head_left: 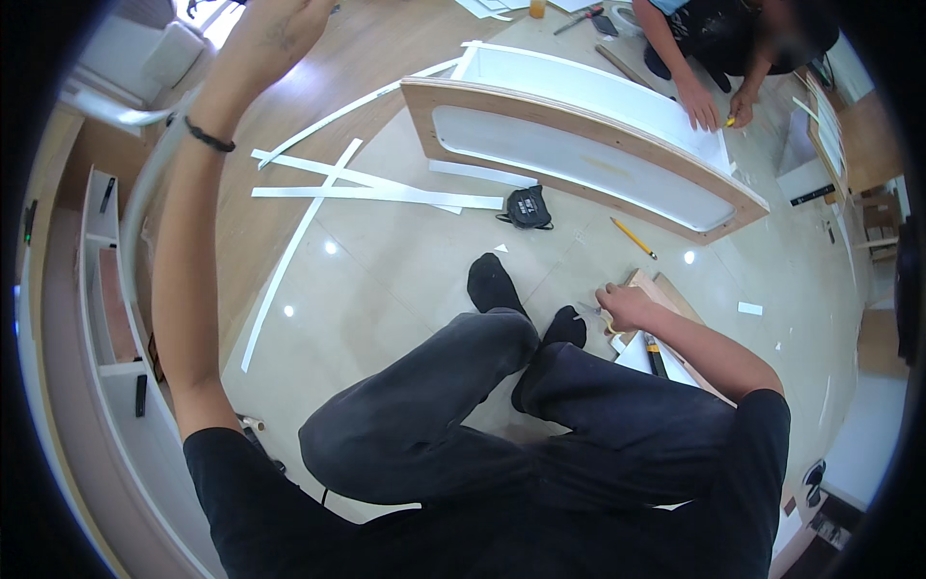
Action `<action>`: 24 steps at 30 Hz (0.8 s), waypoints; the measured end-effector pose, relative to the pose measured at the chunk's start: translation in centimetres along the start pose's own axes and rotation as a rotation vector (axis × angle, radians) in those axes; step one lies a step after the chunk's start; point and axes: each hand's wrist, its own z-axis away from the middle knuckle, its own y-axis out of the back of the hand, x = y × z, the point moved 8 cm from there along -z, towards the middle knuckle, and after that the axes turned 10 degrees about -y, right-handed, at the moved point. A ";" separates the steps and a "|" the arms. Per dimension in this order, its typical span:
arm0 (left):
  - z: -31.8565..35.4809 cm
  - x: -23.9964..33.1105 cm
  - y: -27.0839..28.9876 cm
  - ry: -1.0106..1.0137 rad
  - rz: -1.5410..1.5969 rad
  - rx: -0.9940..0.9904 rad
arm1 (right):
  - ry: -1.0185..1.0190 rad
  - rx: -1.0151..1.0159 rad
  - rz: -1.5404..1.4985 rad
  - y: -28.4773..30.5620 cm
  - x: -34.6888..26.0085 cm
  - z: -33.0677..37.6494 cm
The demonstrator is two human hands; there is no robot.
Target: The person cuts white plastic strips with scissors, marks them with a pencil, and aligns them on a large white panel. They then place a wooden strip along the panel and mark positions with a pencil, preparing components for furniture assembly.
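Note:
My left arm reaches up to the far left, a dark band round its wrist. The back of my left hand [282,39] shows, but its fingers are cut off by the top edge. Beside my right knee, my right hand [625,307] is closed round a pair of scissors [606,321] with yellowish handles, the blades pointing left. Under and next to that hand lie wooden boards [680,297], a white sheet [635,357] and a black and yellow utility knife [655,356]. A yellow pencil [634,238] lies on the floor farther off.
A white box with a wooden frame [598,145] lies ahead. A black tape measure [528,207] sits before it, near crossed white strips [333,193]. At the far right another person's hands [699,106] work at the box, one holding something yellow. White shelving [121,338] stands left.

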 end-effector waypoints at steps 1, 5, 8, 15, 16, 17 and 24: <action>-0.4 -0.2 -2.0 -0.235 -0.078 0.133 | -0.006 -0.011 -0.044 -0.1 0.1 0.1; 5.3 -4.9 -23.2 -0.207 -0.082 -0.333 | -0.059 -0.214 -0.025 -2.0 0.5 0.2; 16.5 -1.1 -36.4 -0.368 -0.041 -0.663 | -0.014 -0.138 0.019 -1.7 -0.3 0.5; 21.3 10.7 -36.7 -0.521 0.064 -0.565 | -0.024 -0.069 -0.153 -0.2 -2.1 0.6; 20.5 12.0 -35.0 -0.514 0.187 -0.498 | -0.050 -0.057 -0.216 0.3 -2.6 0.2; 19.4 13.6 -33.5 -0.514 0.300 -0.427 | -0.102 -0.039 -0.266 0.9 -2.7 -0.2; 22.4 20.8 -30.4 0.677 1.231 -0.611 | -0.164 0.118 -0.714 8.1 -4.6 -1.7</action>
